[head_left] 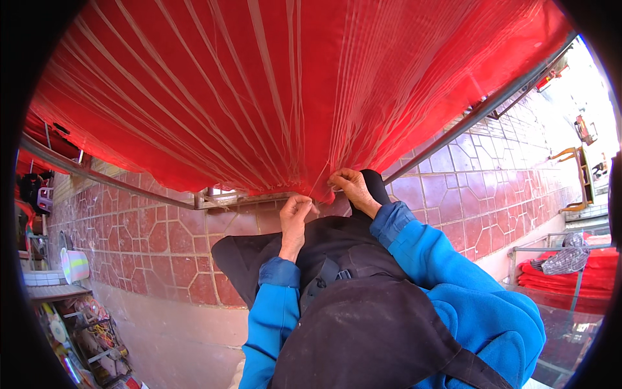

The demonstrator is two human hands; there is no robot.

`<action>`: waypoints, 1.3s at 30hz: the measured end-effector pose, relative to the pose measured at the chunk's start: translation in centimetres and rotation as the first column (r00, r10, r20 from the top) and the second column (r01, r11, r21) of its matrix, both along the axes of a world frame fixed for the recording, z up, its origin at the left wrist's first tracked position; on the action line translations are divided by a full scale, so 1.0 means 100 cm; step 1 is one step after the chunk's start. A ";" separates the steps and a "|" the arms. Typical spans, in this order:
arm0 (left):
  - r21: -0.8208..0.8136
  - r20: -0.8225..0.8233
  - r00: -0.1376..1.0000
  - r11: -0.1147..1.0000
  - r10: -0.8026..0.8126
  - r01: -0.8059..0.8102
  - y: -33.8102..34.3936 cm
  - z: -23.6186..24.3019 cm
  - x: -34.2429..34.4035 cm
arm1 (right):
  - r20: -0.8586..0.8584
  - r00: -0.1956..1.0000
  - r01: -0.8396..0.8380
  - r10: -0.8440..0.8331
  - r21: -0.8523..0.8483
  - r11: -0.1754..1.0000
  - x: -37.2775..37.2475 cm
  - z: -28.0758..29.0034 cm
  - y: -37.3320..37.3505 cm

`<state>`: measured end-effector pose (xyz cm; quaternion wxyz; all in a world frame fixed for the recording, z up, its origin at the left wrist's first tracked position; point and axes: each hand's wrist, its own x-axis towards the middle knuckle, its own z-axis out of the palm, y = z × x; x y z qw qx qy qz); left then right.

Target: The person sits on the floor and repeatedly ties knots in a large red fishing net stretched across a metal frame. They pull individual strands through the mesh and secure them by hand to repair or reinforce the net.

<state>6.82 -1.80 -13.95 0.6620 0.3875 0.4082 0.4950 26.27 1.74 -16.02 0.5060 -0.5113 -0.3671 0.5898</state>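
A wide sheet of red cloth (pixel 317 97) stretches out before me, with many pale threads (pixel 262 45) fanning over it and drawing together at its near edge. At that gathering point my right hand (pixel 352 188) is closed, thumb and fingers pinched on fine thread beside the cloth's edge. My left hand (pixel 295 220) sits a little lower and to the left, its fingertips also pinched together on thin thread. Strands run between the two hands, though their exact path is too fine to follow. Both hands are just above my dark apron (pixel 363 324).
A metal rail (pixel 479 107) borders the cloth on the right, and another rail (pixel 110 178) on the left. Reddish patterned tiles (pixel 162 240) cover the floor. A white bucket (pixel 74 266) and a cluttered shelf (pixel 91 330) stand left; folded red cloth (pixel 576 279) lies right.
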 end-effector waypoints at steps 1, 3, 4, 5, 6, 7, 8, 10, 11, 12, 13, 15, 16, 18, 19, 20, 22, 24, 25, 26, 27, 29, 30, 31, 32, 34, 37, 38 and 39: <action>-0.012 -0.019 1.000 1.000 -0.013 0.013 -0.004 0.003 -0.005 | -0.004 1.000 0.007 -0.007 0.016 1.000 0.001 -0.002 0.001; -0.027 -0.012 0.999 0.999 -0.044 0.044 -0.011 0.009 -0.015 | 0.010 1.000 0.028 -0.029 0.029 0.999 0.003 -0.006 0.003; -0.029 -0.012 0.998 0.998 -0.057 0.057 -0.015 0.013 -0.020 | 0.014 0.999 0.052 -0.052 0.007 0.999 0.004 -0.009 0.005; 0.025 -0.050 0.995 0.996 -0.081 0.082 -0.018 0.016 -0.025 | 0.014 0.997 0.070 -0.070 0.004 0.998 0.004 -0.012 0.006; 0.024 -0.080 0.992 0.995 -0.093 0.095 -0.023 0.019 -0.027 | 0.017 0.995 0.095 -0.095 0.005 0.995 0.004 -0.014 0.008; 0.025 -0.115 0.988 0.994 -0.102 0.106 -0.029 0.023 -0.031 | 0.065 0.996 0.067 -0.067 -0.005 0.998 0.004 -0.014 0.008; 0.036 -0.154 0.982 0.993 -0.107 0.114 -0.033 0.027 -0.033 | 0.115 0.992 0.049 -0.047 -0.013 0.999 0.006 -0.013 0.007; 0.003 -0.210 0.968 0.989 -0.141 0.145 -0.041 0.033 -0.033 | 0.324 0.945 -0.017 0.031 -0.047 0.999 0.005 -0.003 0.007; 0.028 -0.227 0.962 0.987 -0.150 0.160 -0.044 0.035 -0.031 | 0.486 0.861 -0.159 0.148 -0.021 0.987 0.010 0.008 0.004; 0.044 -0.234 0.959 0.983 -0.163 0.178 -0.046 0.036 -0.029 | 0.665 0.696 -0.254 0.272 -0.127 0.959 0.015 0.021 -0.002; 0.044 -0.256 0.949 0.979 -0.182 0.200 -0.047 0.037 -0.027 | 0.552 0.769 -0.313 0.321 -0.113 0.943 0.015 0.035 -0.008; 0.045 -0.324 0.921 0.969 -0.215 0.242 -0.048 0.038 -0.025 | 0.223 0.857 -0.421 0.465 -0.220 0.880 0.013 0.069 -0.016; 0.023 -0.335 0.911 0.965 -0.240 0.262 -0.048 0.037 -0.024 | 0.114 0.887 -0.429 0.448 -0.159 0.889 0.010 0.086 -0.018; 0.011 -0.360 0.894 0.957 -0.268 0.291 -0.049 0.036 -0.023 | -0.120 0.895 -0.433 0.429 -0.003 0.902 0.001 0.117 -0.019; 0.048 -0.358 0.896 0.953 -0.265 0.301 -0.049 0.034 -0.022 | -0.155 0.894 -0.422 0.420 0.025 0.906 -0.003 0.131 -0.018; 0.061 -0.376 0.887 0.948 -0.267 0.311 -0.049 0.033 -0.022 | -0.192 0.891 -0.410 0.412 0.052 0.911 -0.007 0.144 -0.016; 0.073 -0.409 0.874 0.945 -0.263 0.319 -0.050 0.030 -0.025 | -0.243 0.880 -0.395 0.408 0.099 0.913 -0.012 0.165 -0.015; 0.078 -0.433 0.867 0.948 -0.246 0.308 -0.049 0.026 -0.027 | -0.266 0.865 -0.396 0.425 0.158 0.904 -0.014 0.181 -0.015; 0.094 -0.427 0.875 0.951 -0.229 0.295 -0.047 0.023 -0.028 | -0.271 0.870 -0.384 0.412 0.151 0.911 -0.014 0.187 -0.016; 0.108 -0.421 0.881 0.953 -0.214 0.282 -0.046 0.021 -0.030 | -0.280 0.871 -0.373 0.404 0.158 0.914 -0.012 0.191 -0.018; 0.121 -0.415 0.888 0.955 -0.199 0.271 -0.045 0.018 -0.032 | -0.300 0.864 -0.364 0.405 0.186 0.913 -0.010 0.195 -0.020; 0.083 -0.453 0.869 0.962 -0.198 0.262 -0.043 0.013 -0.037 | -0.299 0.874 -0.334 0.383 0.205 0.920 -0.008 0.200 -0.021; 0.039 -0.485 0.850 0.966 -0.206 0.257 -0.042 0.010 -0.039 | -0.289 0.883 -0.315 0.368 0.216 0.924 -0.007 0.202 -0.022; 0.030 -0.492 0.845 0.966 -0.210 0.257 -0.042 0.008 -0.040 | -0.306 0.874 -0.313 0.379 0.244 0.918 -0.006 0.205 -0.022; 0.076 -0.490 0.851 0.963 -0.190 0.260 -0.042 0.007 -0.040 | -0.307 0.873 -0.305 0.380 0.264 0.915 -0.005 0.209 -0.023; 0.095 -0.520 0.835 0.959 -0.180 0.266 -0.042 0.006 -0.040 | -0.296 0.864 -0.315 0.407 0.314 0.896 -0.004 0.220 -0.023; 0.097 -0.533 0.826 0.956 -0.185 0.277 -0.042 0.008 -0.041 | -0.245 0.846 -0.356 0.473 0.400 0.844 -0.004 0.246 -0.021; 0.125 -0.531 0.830 0.952 -0.173 0.278 -0.043 0.009 -0.040 | -0.224 0.844 -0.367 0.487 0.422 0.829 -0.005 0.256 -0.020; 0.142 -0.532 0.831 0.950 -0.164 0.278 -0.043 0.010 -0.041 | -0.200 0.846 -0.376 0.495 0.435 0.818 -0.005 0.266 -0.018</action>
